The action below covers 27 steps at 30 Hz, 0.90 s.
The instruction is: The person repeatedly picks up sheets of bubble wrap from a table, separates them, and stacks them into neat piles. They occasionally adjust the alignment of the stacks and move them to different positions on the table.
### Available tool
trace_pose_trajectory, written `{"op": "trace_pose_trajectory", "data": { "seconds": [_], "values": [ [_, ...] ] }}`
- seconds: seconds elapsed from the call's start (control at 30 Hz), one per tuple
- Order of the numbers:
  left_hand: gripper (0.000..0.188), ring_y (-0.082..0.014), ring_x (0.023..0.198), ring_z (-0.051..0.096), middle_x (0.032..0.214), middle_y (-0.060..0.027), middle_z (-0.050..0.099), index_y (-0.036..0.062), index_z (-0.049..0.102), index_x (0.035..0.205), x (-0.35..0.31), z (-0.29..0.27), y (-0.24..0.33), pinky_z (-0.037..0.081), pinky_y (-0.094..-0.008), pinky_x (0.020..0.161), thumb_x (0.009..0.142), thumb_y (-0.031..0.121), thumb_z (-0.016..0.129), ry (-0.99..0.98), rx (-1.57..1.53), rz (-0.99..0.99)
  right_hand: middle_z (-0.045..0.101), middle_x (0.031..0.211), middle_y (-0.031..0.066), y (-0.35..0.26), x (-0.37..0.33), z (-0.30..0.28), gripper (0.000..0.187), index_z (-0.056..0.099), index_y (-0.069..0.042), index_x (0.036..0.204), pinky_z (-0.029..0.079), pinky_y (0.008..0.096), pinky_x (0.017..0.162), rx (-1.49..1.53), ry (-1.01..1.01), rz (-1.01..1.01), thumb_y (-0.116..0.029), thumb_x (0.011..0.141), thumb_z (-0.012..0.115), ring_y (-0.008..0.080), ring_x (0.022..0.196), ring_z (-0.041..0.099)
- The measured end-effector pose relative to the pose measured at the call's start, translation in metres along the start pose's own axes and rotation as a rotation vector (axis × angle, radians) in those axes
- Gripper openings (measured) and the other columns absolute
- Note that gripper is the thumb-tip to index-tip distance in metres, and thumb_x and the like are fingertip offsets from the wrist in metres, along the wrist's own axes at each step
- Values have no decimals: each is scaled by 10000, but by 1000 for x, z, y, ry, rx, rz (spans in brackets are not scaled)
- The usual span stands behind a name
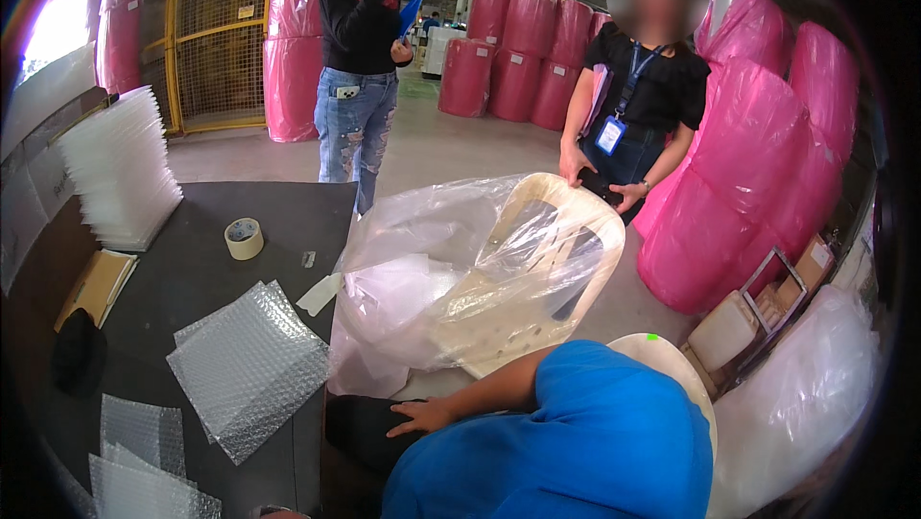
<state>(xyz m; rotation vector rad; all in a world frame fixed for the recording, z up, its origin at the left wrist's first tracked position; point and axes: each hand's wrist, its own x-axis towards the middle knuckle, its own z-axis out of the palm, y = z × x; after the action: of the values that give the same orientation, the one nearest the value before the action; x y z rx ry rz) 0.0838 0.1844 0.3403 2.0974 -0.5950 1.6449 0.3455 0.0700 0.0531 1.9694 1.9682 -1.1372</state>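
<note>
My right hand (424, 416) lies on my dark-clothed thigh (360, 428), fingers apart and holding nothing. Its arm comes from my blue sleeve (604, 385). Only a sliver of skin shows at the lower edge, apparently my left hand (281, 514); its fingers are hidden. Left of my right hand, clear bubble wrap sheets (254, 361) lie overlapped on the dark table (206, 260). More bubble wrap pieces (144, 442) are at the lower left. Beyond my arm, a large clear plastic bag (413, 231) with pale pink sheets in it rests against a cream plastic chair (609, 222).
A tape roll (244, 239), a dark cloth-like item (79, 351) and a tall stack of translucent sheets (125, 169) are on the table. Two people (360, 68) (638, 97) stand beyond it. Pink wrapped rolls (739, 183) and a clear plastic bundle (806, 404) are at right.
</note>
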Motion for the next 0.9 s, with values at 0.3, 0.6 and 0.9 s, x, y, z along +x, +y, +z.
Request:
{"op": "trace_pose_trajectory", "data": {
  "seconds": [0.3, 0.6, 0.9],
  "values": [
    [151, -284, 851, 544, 843, -107, 623, 76, 558, 812, -1, 5, 5, 423, -359, 742, 712, 176, 609, -195, -301, -422, 46, 1370, 222, 7, -17, 11, 651, 150, -388, 1317, 293, 564, 867, -1, 122, 21, -290, 787, 515, 389, 1261, 117],
    [200, -293, 890, 545, 851, -117, 624, 63, 550, 877, 4, 23, -4, 412, -385, 804, 724, 179, 603, -34, -479, -64, 41, 1379, 205, -1, -9, 7, 655, 167, -396, 1311, 284, 567, 879, -32, 84, 23, -290, 778, 531, 390, 1256, 135],
    [309, -296, 916, 551, 922, -115, 607, 85, 501, 998, 1, 28, -10, 442, -409, 777, 713, 81, 622, -11, -399, 27, 51, 1377, 200, -4, -8, 2, 654, 177, -390, 1311, 266, 573, 895, -16, 50, 37, -357, 770, 542, 385, 1259, 121]
  ]
}}
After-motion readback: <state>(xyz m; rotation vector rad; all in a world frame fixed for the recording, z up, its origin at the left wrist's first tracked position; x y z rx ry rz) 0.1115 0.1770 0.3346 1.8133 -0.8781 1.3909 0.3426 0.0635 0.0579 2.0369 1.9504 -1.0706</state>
